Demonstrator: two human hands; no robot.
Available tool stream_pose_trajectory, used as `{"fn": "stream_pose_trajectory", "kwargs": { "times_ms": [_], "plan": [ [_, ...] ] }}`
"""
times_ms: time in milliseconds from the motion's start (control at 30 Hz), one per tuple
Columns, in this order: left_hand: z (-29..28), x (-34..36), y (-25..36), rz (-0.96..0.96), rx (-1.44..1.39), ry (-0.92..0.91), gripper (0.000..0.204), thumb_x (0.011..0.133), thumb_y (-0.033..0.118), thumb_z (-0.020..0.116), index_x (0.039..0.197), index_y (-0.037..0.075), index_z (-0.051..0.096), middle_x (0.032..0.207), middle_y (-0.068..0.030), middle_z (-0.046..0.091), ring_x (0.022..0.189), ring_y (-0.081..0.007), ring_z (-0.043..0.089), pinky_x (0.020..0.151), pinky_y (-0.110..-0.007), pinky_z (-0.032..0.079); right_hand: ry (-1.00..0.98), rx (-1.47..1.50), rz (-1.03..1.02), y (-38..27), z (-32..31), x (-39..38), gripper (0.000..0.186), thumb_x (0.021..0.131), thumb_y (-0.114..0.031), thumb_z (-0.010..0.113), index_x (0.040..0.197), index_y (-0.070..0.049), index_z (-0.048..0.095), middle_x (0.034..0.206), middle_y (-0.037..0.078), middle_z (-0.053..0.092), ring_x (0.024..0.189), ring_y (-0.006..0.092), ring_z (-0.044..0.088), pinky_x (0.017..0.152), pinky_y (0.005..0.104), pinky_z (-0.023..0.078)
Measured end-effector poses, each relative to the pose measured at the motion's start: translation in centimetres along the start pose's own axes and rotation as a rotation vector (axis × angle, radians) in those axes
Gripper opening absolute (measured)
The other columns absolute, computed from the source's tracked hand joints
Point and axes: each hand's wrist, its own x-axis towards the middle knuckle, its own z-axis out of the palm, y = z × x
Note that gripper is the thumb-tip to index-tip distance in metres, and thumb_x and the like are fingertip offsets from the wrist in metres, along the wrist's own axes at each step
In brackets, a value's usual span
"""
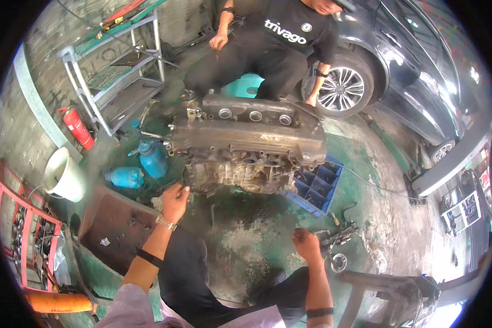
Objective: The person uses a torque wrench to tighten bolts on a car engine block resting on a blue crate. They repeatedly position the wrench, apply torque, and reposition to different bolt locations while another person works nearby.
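A dirty engine block lies on the green workshop floor, in the middle of the view, with a row of round openings on its upper face. The left hand reaches up to the lower left corner of the engine and its fingertips seem to touch the metal there; the fingers are bent, but I cannot tell if they grip something. A metal wristwatch sits on this wrist. The right hand is lower and well apart from the engine, above the stained floor. Its fingers are curled into a loose fist, and I cannot see anything inside it. Just beside this hand, on the right, some small metal parts lie on the floor.

A blue plastic crate stands against the right lower side of the engine. Two blue bottles lie to the left of the engine, near a white bucket and a red fire extinguisher. Behind the engine another person in black clothes sits, next to the wheel of a dark car. A grey metal shelf stands at the upper left.
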Motion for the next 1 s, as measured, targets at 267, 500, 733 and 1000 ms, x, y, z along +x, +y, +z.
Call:
{"fn": "stream_pose_trajectory", "kwargs": {
  "times_ms": [267, 500, 733, 1000],
  "plan": [
    [0.6, 0.3, -0.1, 0.002, -0.003, 0.024, 0.026, 0.093, 0.013, 0.067, 0.075, -0.001, 0.054, 0.063, -0.0023, 0.053, 0.053, -0.0084, 0.053, 0.05, -0.028, 0.049, 0.076, 0.02, -0.018, 0.1, -0.1, -0.1, 0.03, 0.083, -0.024, 0.071, 0.104, -0.003, 0.069, 0.089, 0.018, 0.072, 0.085, 0.0354, 0.07, 0.078, 0.0425, 0.054],
    [1.1, 0.4, 0.2, -0.055, -0.013, 0.026, 0.027, 0.092, 0.014, 0.068, 0.073, 0.0, 0.055, 0.061, -0.0012, 0.053, 0.052, -0.0082, 0.054, 0.049, -0.029, 0.047, 0.033, -0.009, 0.016, 0.2, -0.2, 0.0, 0.033, 0.084, -0.026, 0.068, 0.109, -0.005, 0.069, 0.093, 0.019, 0.071, 0.09, 0.0388, 0.068, 0.081, 0.046, 0.053],
    [1.5, 0.6, -0.9, -0.031, -0.008, 0.044, 0.028, 0.093, 0.015, 0.067, 0.072, 0.002, 0.054, 0.057, -0.0008, 0.051, 0.05, -0.0099, 0.054, 0.046, -0.029, 0.043, 0.04, -0.047, -0.039, 0.1, -0.1, 0.2, 0.032, 0.084, -0.028, 0.066, 0.106, -0.006, 0.068, 0.088, 0.022, 0.07, 0.086, 0.0423, 0.067, 0.076, 0.0486, 0.053],
    [2.0, 0.7, -0.3, -0.071, -0.076, 0.012, 0.028, 0.093, 0.018, 0.069, 0.078, -0.002, 0.056, 0.06, -0.0031, 0.054, 0.051, -0.0101, 0.054, 0.048, -0.029, 0.047, 0.059, -0.051, -0.057, 0.9, 0.5, 0.4, 0.03, 0.082, -0.026, 0.072, 0.102, -0.004, 0.07, 0.087, 0.015, 0.073, 0.084, 0.0341, 0.071, 0.076, 0.0428, 0.055]
  ]
}}
